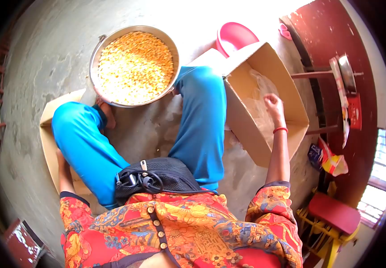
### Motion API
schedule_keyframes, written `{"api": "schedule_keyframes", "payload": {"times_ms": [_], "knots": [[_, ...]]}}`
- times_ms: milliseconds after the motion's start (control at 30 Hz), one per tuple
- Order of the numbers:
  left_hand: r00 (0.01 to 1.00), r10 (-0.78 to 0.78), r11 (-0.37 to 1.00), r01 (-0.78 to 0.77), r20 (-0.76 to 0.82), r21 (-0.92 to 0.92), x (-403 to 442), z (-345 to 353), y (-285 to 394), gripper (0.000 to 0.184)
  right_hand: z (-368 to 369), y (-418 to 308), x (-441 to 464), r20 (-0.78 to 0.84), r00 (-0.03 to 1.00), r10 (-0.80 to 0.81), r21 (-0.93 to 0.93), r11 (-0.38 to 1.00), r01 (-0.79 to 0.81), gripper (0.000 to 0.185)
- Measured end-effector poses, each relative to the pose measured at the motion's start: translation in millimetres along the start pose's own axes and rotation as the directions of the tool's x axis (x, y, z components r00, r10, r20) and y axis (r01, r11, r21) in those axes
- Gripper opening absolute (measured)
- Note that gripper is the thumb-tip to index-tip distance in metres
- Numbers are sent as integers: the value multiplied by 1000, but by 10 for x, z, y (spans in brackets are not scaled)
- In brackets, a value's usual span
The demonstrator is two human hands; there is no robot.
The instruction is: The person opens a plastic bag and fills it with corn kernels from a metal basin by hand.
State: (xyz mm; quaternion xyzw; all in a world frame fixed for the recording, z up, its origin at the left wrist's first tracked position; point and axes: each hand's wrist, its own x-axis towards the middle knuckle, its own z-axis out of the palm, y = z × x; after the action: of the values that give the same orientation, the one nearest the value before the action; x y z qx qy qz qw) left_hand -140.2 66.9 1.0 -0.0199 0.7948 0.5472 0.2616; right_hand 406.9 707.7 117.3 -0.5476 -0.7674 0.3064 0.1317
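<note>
My right hand (273, 106), with a red bracelet at its wrist, is over the opening of a cardboard box (242, 105) on the right. Its fingers are curled together, and whatever they hold, if anything, is too small to make out. Clear plastic (257, 89) lines the inside of that box. My left arm reaches down beside my left knee into or behind another cardboard box (50, 143); the hand itself is hidden. Between and beyond my knees stands a metal bucket (95, 85) full of yellow-orange grain or split pulses (135, 67).
A pink basin (235, 38) stands behind the right box. Farther right are a shelf holding a metal bowl (347, 73), a red basket (355, 111), colourful plastic packets (333, 161) and a red-topped stool (334, 212). A black pouch (157, 174) lies on my lap.
</note>
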Motion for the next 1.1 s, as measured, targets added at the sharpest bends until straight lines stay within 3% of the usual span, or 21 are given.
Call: {"api": "schedule_keyframes", "payload": {"times_ms": [33, 100, 167, 233, 300, 333, 367, 467, 500, 567, 633, 700, 767, 800, 833, 867, 967, 1100], "knots": [[998, 65, 998, -64, 12, -14, 71, 37, 284, 30, -11, 364, -41, -16, 999, 46, -198, 979, -49, 15], [976, 204, 979, -204, 73, -14, 313, 140, 867, 30, -7, 633, -210, 49, 956, 289, -204, 940, -273, 20], [929, 322, 945, -326, 184, -10, 721, 235, 1279, 24, -57, 772, -315, 100, 914, 394, -257, 898, -358, 24], [925, 250, 968, -241, 285, -65, 583, 609, 2019, 23, -50, 854, -382, 155, 861, 484, -299, 854, -426, 28], [906, 302, 948, -320, 297, 11, 226, 1153, 2586, 22, -29, 791, -455, 332, 854, 401, -376, 887, -270, 43], [888, 347, 919, -386, 302, 79, 109, 1394, 2756, 22, 103, 1166, -356, 340, 925, 171, -439, 899, -5, 56], [850, 354, 910, -409, 390, 64, 97, 1569, 2807, 22, 141, 1124, -361, 336, 926, 174, -431, 902, -13, 56], [748, 254, 903, -411, 613, 126, -57, 2082, 2846, 24, 331, 846, -432, 351, 936, 16, -487, 857, 168, 57], [715, 191, 916, -375, 673, 139, -85, 2204, 2785, 25, 370, 891, -413, 351, 936, 16, -479, 863, 164, 57], [678, 62, 933, -300, 732, 198, -80, 2356, 2577, 27, 400, 1004, -348, 534, 811, 239, -586, 796, 151, 46], [682, -50, 961, -166, 730, 221, -83, 2417, 2358, 26, 428, 1111, -311, 581, 774, 251, -590, 785, 188, 39], [737, -106, 917, -186, 668, 352, 48, 2398, 2152, 25, 475, 1316, -281, 626, 734, 264, -591, 774, 225, 32], [726, -42, 905, -263, 687, 333, 45, 2401, 2119, 25, 551, 1566, -248, 331, 928, -168, -308, 911, 275, 16], [730, -43, 906, -260, 683, 334, 1, 2408, 2160, 25, 509, 1469, -246, 335, 926, -172, -306, 910, 280, 16], [741, -39, 911, -249, 670, 329, -67, 2424, 2244, 25, 377, 1245, -257, 161, 987, 20, -71, 997, -9, 10], [752, -36, 916, -238, 658, 322, -90, 2424, 2296, 24, 241, 1036, -262, 43, 965, 258, 210, 942, -261, 5], [770, 13, 936, -234, 638, 263, -1, 2388, 2284, 24, -114, 959, -239, -209, 975, 80, 340, 940, -4, 3], [744, 31, 945, -239, 667, 222, -28, 2456, 2339, 24, -727, 667, -222, -381, 921, 86, 416, 905, 88, 3]]}}
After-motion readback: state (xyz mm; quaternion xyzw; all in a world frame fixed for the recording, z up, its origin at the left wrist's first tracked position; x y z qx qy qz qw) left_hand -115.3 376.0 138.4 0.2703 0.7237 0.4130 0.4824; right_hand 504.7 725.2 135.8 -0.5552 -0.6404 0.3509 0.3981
